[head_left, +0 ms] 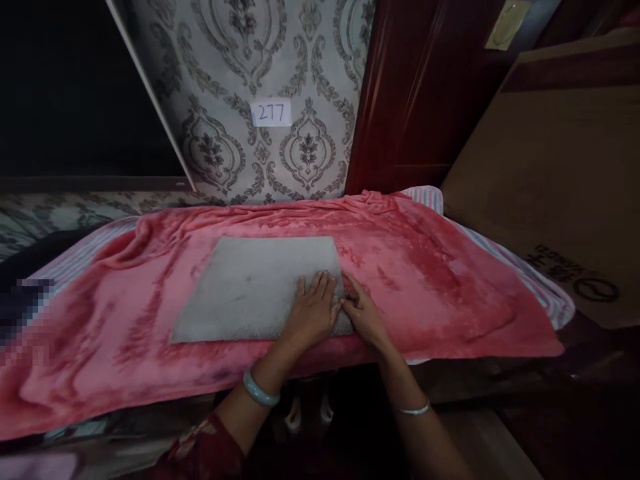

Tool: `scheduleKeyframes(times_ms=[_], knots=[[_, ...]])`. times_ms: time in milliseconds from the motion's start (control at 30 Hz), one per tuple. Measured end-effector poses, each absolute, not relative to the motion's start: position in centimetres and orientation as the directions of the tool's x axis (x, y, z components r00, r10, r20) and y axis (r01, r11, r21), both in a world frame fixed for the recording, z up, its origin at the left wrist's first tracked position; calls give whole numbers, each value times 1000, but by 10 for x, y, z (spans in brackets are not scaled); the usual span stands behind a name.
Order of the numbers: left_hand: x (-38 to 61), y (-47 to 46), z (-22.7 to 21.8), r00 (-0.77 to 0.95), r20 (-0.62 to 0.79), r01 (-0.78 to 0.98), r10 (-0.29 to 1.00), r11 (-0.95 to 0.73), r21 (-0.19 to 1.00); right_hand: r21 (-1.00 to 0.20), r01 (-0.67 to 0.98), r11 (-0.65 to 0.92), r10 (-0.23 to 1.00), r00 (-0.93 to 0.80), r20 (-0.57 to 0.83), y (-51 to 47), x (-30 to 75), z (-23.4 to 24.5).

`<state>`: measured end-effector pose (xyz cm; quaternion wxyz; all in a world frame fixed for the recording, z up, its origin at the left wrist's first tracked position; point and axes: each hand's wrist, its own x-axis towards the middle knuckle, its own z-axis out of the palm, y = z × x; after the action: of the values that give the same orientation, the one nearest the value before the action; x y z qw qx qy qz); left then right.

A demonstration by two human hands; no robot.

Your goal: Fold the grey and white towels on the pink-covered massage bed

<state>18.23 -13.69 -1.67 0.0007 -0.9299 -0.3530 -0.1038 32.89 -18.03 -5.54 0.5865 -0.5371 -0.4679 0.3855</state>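
A grey plush mat point(250, 290) lies flat on a pink patterned blanket point(425, 287). My left hand point(314, 310) rests palm down on the right part of the mat, fingers stretched out. At the mat's right edge is my right hand point(367, 317), its thumb over the top and its other fingers bent around the edge, partly hidden. The thumbs of both hands nearly meet. Several small dark marks show on the mat's surface.
A striped cloth point(537, 283) shows beneath the blanket at the sides. A large cardboard box point(565, 167) leans at the right, beside a dark red door point(405, 87). A dark screen point(85, 93) stands at the left. A paper marked 277 point(271, 113) is on the wallpaper.
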Motion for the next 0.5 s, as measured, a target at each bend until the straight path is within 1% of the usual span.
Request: scheduleKeyframes(times_ms=[100, 167, 333, 500], knots=[[184, -140, -12, 724, 172, 662, 668, -743, 98, -973, 149, 176, 943, 259, 210, -181, 331, -54], [182, -142, -9, 719, 145, 670, 680, -733, 116, -962, 198, 187, 943, 238, 232, -182, 332, -54], [151, -134, -4, 679, 97, 721, 728, -686, 101, -967, 229, 111, 958, 235, 165, -185, 333, -54], [83, -116, 0, 519, 74, 851, 851, -523, 43, -952, 303, 37, 950, 284, 127, -187, 332, -52]])
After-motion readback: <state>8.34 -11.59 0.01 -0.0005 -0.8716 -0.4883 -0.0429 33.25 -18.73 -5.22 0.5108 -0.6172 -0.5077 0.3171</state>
